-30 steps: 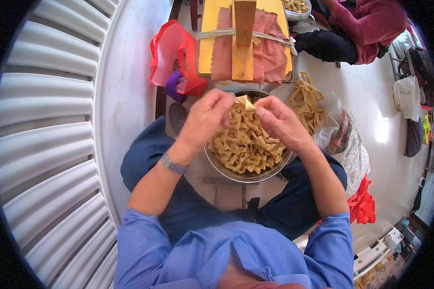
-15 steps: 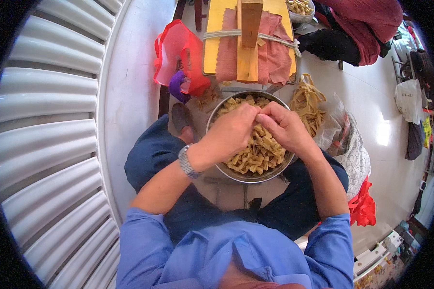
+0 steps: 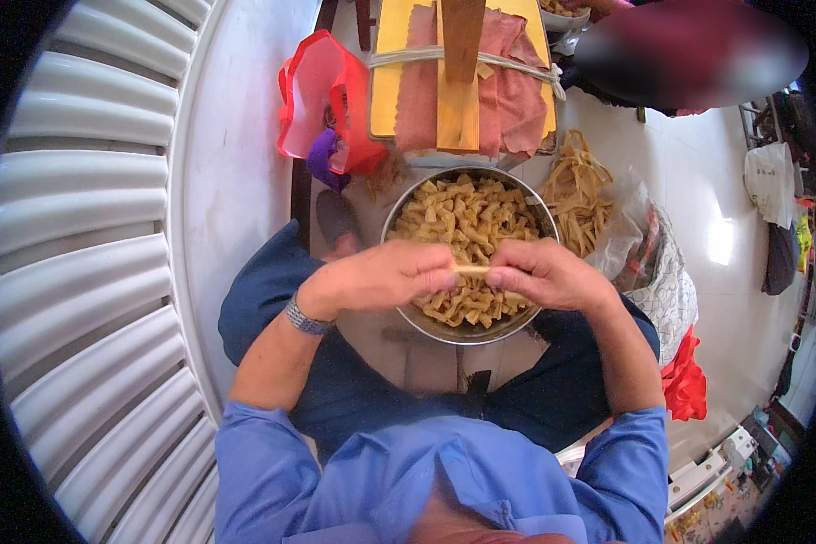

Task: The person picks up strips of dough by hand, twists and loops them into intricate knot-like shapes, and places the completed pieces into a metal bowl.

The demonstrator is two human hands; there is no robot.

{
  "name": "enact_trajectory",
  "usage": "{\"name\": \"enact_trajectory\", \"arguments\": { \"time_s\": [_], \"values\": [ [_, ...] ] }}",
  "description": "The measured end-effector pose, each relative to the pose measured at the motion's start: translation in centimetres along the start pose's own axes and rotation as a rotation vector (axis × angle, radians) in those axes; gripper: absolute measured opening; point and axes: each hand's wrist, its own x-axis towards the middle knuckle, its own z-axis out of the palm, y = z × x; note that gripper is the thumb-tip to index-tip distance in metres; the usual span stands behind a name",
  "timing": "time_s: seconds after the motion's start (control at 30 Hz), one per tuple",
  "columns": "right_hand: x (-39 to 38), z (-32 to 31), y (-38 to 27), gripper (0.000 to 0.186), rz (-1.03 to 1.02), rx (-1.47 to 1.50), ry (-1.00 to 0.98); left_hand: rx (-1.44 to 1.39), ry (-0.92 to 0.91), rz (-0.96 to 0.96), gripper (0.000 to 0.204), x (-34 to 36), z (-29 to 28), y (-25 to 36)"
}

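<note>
At top centre, a yellow-topped desk (image 3: 387,100) bears a pink cloth (image 3: 416,113) crossed by white cord (image 3: 403,57) and a wooden bar (image 3: 459,109). Pale tiled floor (image 3: 680,195) spans the right, with a patterned white bag (image 3: 669,295) and crumpled red bag (image 3: 685,376) on it. What supports the metal bowl (image 3: 471,341) at centre is hidden.

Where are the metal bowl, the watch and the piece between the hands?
Metal bowl (image 3: 517,325): head view, inner wall.
Watch (image 3: 307,317): head view, band.
Piece (image 3: 471,269): head view, visible middle.

Two bowls (image 3: 469,342), one held strip (image 3: 471,270), one silver wristband (image 3: 306,318), one yellow board (image 3: 386,102), one open red bag (image 3: 358,122), one purple bundle (image 3: 324,161) and one dark shoe (image 3: 335,216)
</note>
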Motion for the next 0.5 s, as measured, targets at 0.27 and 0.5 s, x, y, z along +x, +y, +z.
{"name": "enact_trajectory", "arguments": {
  "time_s": [0.27,0.5],
  "values": [
    [-1.9,-2.6,-0.8,0.03,-0.051,0.97,0.207,-0.767,0.474,0.213,0.016,0.2,-1.8,0.7],
    [0.2,-0.3,-2.5,0.028,0.029,0.429,0.277,-0.63,0.345,0.09,0.023,3.4,3.0,0.9]
  ]
}}
